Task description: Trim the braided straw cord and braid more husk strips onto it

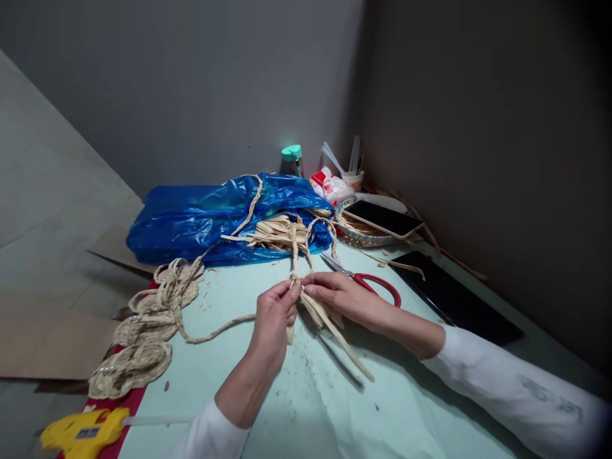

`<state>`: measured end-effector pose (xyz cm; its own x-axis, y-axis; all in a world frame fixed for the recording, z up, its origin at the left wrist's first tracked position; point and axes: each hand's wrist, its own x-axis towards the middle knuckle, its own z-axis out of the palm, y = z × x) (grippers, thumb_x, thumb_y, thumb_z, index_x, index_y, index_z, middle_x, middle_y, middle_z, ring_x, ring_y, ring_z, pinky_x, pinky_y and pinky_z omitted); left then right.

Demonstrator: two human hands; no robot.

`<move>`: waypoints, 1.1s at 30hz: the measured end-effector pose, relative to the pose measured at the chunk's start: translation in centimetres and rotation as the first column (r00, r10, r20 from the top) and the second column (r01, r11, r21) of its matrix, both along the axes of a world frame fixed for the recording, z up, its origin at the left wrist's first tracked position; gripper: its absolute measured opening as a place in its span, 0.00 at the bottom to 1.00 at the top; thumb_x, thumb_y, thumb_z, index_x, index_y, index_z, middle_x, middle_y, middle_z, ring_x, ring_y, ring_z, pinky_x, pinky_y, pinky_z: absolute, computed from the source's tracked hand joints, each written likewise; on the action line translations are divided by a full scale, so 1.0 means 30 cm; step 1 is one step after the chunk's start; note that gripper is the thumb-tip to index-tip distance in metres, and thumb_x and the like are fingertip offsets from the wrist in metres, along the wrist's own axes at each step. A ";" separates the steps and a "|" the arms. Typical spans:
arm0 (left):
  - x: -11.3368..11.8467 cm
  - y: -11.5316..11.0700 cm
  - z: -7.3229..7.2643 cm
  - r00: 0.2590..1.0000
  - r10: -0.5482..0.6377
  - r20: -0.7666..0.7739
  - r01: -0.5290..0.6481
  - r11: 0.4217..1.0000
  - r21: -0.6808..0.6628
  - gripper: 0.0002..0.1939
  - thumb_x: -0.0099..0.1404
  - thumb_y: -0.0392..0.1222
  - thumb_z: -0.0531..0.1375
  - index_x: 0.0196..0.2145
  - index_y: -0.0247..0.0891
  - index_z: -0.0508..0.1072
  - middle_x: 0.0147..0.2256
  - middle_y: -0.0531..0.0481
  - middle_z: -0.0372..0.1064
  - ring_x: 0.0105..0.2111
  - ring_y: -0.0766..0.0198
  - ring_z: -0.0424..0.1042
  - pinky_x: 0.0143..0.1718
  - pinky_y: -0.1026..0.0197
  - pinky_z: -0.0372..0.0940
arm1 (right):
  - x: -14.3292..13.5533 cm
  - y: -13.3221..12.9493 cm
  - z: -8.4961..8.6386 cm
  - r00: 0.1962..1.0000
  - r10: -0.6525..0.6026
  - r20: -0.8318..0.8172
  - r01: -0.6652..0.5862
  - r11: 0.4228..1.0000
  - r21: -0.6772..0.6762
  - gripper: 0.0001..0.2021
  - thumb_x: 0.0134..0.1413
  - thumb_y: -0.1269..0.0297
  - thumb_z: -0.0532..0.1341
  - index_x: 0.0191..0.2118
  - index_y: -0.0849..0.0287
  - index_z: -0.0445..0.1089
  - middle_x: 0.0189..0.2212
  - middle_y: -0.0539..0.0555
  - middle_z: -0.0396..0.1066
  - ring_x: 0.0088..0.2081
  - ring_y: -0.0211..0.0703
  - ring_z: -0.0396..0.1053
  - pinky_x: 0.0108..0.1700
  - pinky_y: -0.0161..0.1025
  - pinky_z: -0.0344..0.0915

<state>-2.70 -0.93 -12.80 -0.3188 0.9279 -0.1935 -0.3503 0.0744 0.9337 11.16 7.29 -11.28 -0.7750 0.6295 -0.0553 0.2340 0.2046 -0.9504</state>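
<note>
My left hand (276,313) and my right hand (337,294) meet at the middle of the table, both pinching a braid of dried straw-coloured strips (295,255). The finished braid runs up from my fingers toward the blue bag. Loose strips (337,331) fan out below my hands toward the lower right. Just behind my right hand lie scissors with red handles (389,290), their blades partly open. Another length of braid (217,331) passes by my left hand toward the left side.
A blue plastic bag (176,223) with a bundle of dried strips (277,233) lies at the back. Looped braid pieces (129,370) and a yellow glue gun (86,433) are along the left edge. At right are a basket (366,239), a tablet (385,218) and a dark flat panel (454,296).
</note>
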 end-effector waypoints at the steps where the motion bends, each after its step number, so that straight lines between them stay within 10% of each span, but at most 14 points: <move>1: 0.002 -0.001 0.002 1.000 0.001 -0.029 -0.001 1.000 -0.004 0.17 0.53 0.48 0.69 0.33 0.30 0.76 0.19 0.61 0.46 0.18 0.77 0.39 0.18 0.68 0.35 | 0.004 -0.001 -0.008 1.000 0.010 -0.003 -0.010 0.999 -0.043 0.15 0.60 0.56 0.54 0.39 0.63 0.71 0.26 0.52 0.69 0.29 0.40 0.65 0.32 0.36 0.60; 13: 0.010 0.005 0.009 0.984 0.080 -0.162 -0.106 0.981 -0.160 0.22 0.41 0.52 0.72 0.25 0.32 0.71 0.15 0.63 0.46 0.15 0.78 0.41 0.17 0.70 0.35 | 0.011 -0.051 0.016 0.975 -0.172 0.140 0.091 0.886 0.454 0.12 0.64 0.62 0.50 0.34 0.60 0.67 0.25 0.50 0.67 0.26 0.36 0.59 0.30 0.35 0.48; 20: 0.002 0.006 0.005 0.987 0.069 -0.144 -0.094 0.980 -0.173 0.26 0.37 0.54 0.73 0.26 0.31 0.73 0.15 0.63 0.48 0.16 0.78 0.41 0.16 0.71 0.36 | 0.017 -0.051 -0.020 0.974 -0.116 0.193 0.004 0.866 0.501 0.13 0.66 0.60 0.46 0.36 0.58 0.64 0.20 0.46 0.56 0.18 0.33 0.47 0.23 0.36 0.41; 28: 0.002 0.007 0.021 0.977 0.196 -0.079 -0.203 0.975 -0.088 0.23 0.38 0.51 0.74 0.25 0.31 0.72 0.15 0.63 0.49 0.15 0.79 0.42 0.16 0.72 0.36 | 0.030 -0.005 0.008 0.991 -0.021 0.135 -0.051 0.860 0.508 0.17 0.67 0.57 0.47 0.31 0.58 0.66 0.23 0.48 0.64 0.25 0.35 0.57 0.29 0.34 0.50; 33: -0.048 0.016 0.011 0.973 0.231 -0.012 -0.231 0.971 -0.054 0.22 0.38 0.48 0.74 0.24 0.31 0.71 0.15 0.64 0.47 0.14 0.80 0.40 0.15 0.72 0.36 | 0.048 0.076 -0.002 0.956 -0.282 0.087 0.180 0.791 0.584 0.12 0.65 0.65 0.50 0.37 0.58 0.71 0.32 0.53 0.71 0.33 0.41 0.64 0.38 0.36 0.56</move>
